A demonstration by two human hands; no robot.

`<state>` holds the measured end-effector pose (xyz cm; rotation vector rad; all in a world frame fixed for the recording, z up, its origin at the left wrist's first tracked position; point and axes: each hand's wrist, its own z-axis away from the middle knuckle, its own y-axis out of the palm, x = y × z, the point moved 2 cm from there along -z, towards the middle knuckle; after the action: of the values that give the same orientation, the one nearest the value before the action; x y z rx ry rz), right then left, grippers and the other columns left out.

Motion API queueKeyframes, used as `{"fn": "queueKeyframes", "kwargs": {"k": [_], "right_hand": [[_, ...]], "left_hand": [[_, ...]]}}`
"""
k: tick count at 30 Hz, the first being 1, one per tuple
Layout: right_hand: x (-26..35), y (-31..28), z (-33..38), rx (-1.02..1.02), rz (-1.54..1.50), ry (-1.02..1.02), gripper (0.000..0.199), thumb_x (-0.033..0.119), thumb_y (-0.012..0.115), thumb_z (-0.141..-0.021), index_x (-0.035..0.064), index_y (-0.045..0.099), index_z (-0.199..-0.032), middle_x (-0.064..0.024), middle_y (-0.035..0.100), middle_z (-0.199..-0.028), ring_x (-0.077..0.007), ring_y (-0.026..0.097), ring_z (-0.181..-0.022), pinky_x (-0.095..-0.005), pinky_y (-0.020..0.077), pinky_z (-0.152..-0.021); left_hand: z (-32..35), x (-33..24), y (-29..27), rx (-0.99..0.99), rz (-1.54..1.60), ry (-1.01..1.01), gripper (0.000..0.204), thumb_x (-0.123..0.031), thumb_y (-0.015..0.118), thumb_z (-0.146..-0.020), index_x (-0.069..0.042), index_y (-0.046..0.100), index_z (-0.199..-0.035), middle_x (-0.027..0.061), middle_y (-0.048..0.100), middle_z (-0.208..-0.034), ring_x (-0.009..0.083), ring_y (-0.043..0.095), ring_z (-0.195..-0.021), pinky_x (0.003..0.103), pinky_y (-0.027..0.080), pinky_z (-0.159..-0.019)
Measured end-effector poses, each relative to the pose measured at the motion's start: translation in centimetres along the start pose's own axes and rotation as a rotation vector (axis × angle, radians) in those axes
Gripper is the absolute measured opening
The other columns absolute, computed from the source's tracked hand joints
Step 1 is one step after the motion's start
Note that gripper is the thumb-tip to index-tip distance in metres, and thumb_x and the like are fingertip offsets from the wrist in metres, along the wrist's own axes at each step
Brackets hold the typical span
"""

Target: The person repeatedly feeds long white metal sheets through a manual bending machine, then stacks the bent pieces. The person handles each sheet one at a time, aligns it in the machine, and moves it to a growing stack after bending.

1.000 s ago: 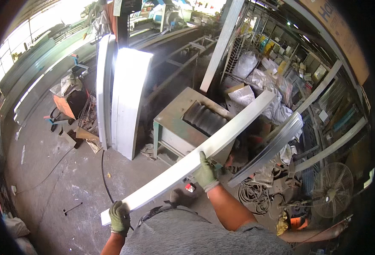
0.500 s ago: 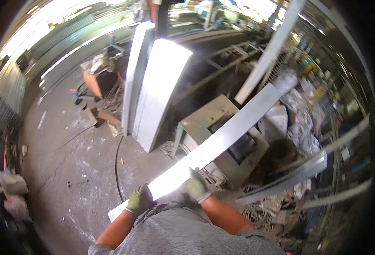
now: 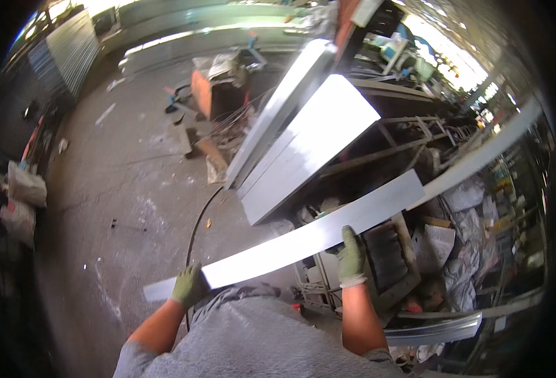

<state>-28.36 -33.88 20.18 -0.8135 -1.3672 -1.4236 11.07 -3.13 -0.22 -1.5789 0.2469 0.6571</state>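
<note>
A long, flat silver metal strip (image 3: pixel 290 244) lies across the space in front of my body, its far end up at the right and its near end low at the left. My left hand (image 3: pixel 190 285), in a green work glove, is closed over the strip near its left end. Farther along, my right hand (image 3: pixel 351 257), also gloved in green, grips the lower edge right of the middle, its thumb on the upper face. Fingers of both hands are partly hidden behind the strip.
Several tall silver panels (image 3: pixel 309 148) stand upright ahead. A dark cable (image 3: pixel 197 228) runs over the concrete floor (image 3: pixel 126 208). An orange-sided box (image 3: pixel 201 94) sits farther off. On the right are a metal-framed machine (image 3: pixel 385 261), crumpled plastic sheeting (image 3: pixel 470 252) and a curved metal profile (image 3: pixel 438 332).
My view has turned to the right. The strip now lies flatter across my body. My right hand has slid or moved farther right along it, widening the gap between my hands.
</note>
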Motion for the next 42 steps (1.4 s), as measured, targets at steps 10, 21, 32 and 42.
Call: {"fn": "queueKeyframes", "kwargs": {"k": [10, 21, 32, 42], "right_hand": [[-3.1, 14.8, -4.8, -0.19, 0.258, -0.076, 0.044, 0.036, 0.082, -0.109, 0.0007, 0.074, -0.134, -0.0084, 0.079, -0.117, -0.0208, 0.08, -0.088, -0.034, 0.0659, -0.064], [-5.2, 15.7, -8.2, -0.037, 0.386, -0.041, 0.038, 0.023, 0.076, -0.114, -0.0048, 0.075, -0.14, -0.0098, 0.078, -0.129, -0.0186, 0.076, -0.108, -0.0353, 0.065, -0.093], [-9.5, 5.8, -16.9, 0.025, 0.422, 0.133, 0.039, 0.026, 0.066, -0.121, 0.0059, 0.071, -0.153, -0.0113, 0.079, -0.141, -0.0204, 0.077, -0.123, -0.0371, 0.0627, -0.1], [-13.1, 1.5, -9.3, -0.529, 0.33, 0.368, 0.04, 0.029, 0.066, -0.12, 0.0048, 0.07, -0.152, -0.0082, 0.08, -0.135, -0.0206, 0.077, -0.115, -0.0372, 0.0623, -0.097]], "left_hand": [[-18.0, -3.6, -8.1, 0.162, 0.18, 0.166, 0.13, -0.045, 0.098, -0.081, -0.002, 0.025, -0.18, 0.0294, 0.044, -0.177, 0.0489, 0.048, -0.16, 0.057, 0.042, -0.132], [-32.9, -18.8, -6.1, -0.037, 0.193, 0.35, 0.113, -0.044, 0.095, -0.083, 0.0, 0.038, -0.171, 0.0255, 0.063, -0.156, 0.0453, 0.063, -0.142, 0.053, 0.051, -0.12], [-49.6, -16.1, -6.4, -0.184, 0.28, 0.319, 0.115, -0.04, 0.103, -0.077, 0.0, 0.041, -0.166, 0.0328, 0.063, -0.15, 0.0518, 0.062, -0.14, 0.055, 0.053, -0.118], [-70.9, -14.6, -4.2, -0.038, 0.321, 0.363, 0.12, -0.045, 0.103, -0.079, 0.005, 0.038, -0.166, 0.0346, 0.063, -0.151, 0.0508, 0.063, -0.14, 0.053, 0.053, -0.119]]}}
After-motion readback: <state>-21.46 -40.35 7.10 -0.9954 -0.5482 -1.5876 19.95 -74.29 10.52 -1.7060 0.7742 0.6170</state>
